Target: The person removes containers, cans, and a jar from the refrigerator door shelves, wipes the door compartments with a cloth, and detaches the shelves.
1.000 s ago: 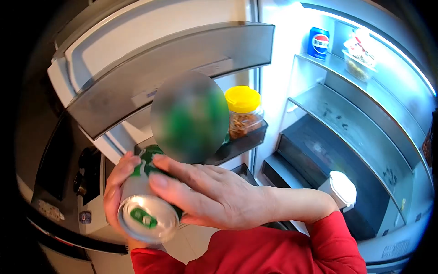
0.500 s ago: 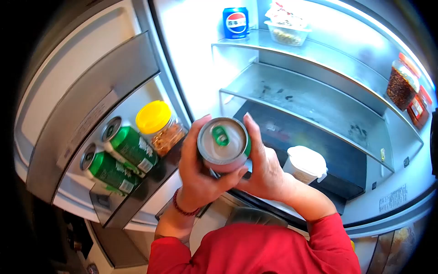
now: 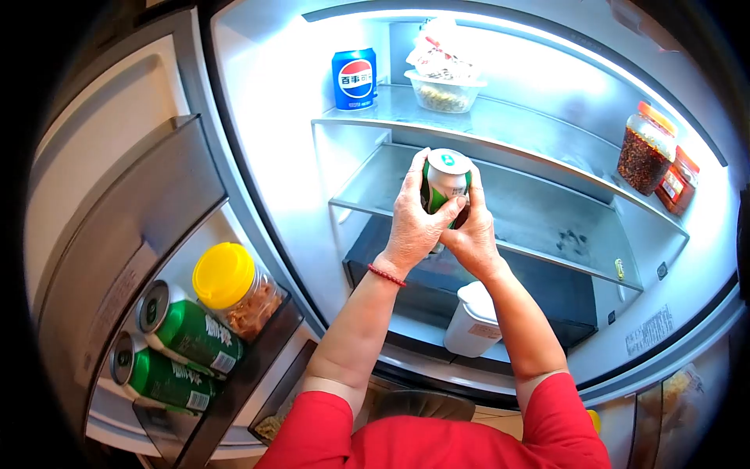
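A green and white drink can (image 3: 448, 184) with a green pull tab is held upright between both hands, in front of the middle glass shelf (image 3: 539, 215) of an open fridge. My left hand (image 3: 416, 219), with a red beaded bracelet on its wrist, wraps the can's left side. Around the right side close the fingers of my right hand (image 3: 474, 233). Both thumbs press on the front of the can, low down. Below the hands stands a white lidded container (image 3: 473, 320).
A blue Pepsi can (image 3: 355, 80) and a clear food tub (image 3: 445, 92) stand on the upper shelf. Two jars of red-brown contents (image 3: 647, 148) sit at its right. The door rack holds a yellow-lidded jar (image 3: 224, 275) and two green cans (image 3: 192, 336).
Both arms have stretched forward, carrying the can from close to the body toward the fridge's middle shelf. The view has shifted, so the fridge door appears farther left and lower.
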A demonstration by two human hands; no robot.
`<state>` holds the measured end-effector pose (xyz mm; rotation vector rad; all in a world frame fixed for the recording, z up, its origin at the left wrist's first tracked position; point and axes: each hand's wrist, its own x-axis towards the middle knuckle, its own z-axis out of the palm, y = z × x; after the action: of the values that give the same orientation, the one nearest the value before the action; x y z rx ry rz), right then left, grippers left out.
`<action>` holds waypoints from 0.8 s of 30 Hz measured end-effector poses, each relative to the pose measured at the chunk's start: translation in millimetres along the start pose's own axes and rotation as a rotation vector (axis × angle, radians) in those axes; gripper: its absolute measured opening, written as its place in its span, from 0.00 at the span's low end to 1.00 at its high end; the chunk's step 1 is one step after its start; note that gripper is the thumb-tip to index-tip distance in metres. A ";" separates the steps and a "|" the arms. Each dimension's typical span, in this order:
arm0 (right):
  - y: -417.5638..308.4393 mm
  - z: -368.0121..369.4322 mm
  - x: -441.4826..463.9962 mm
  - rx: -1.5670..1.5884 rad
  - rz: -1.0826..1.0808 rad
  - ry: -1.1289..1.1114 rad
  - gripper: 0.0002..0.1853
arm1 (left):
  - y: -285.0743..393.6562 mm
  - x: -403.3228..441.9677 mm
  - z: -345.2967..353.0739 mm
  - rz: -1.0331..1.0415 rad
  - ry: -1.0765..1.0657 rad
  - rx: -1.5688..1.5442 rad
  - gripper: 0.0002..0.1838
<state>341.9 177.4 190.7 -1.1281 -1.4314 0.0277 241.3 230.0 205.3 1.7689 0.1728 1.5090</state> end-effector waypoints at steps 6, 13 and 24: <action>5.4 -6.2 7.5 -0.037 0.059 0.077 0.47 | -14.4 10.6 10.2 0.002 -0.023 -0.025 0.39; -21.3 -19.6 21.3 -0.056 -0.119 0.181 0.48 | 14.9 26.1 18.4 0.143 -0.075 -0.133 0.41; -80.0 -80.5 43.4 0.068 -0.012 0.296 0.49 | 40.0 39.5 42.6 0.230 -0.056 0.092 0.39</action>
<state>366.6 115.7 292.4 -1.0206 -1.1650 -0.0948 275.2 205.1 261.9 1.9558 0.0111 1.6325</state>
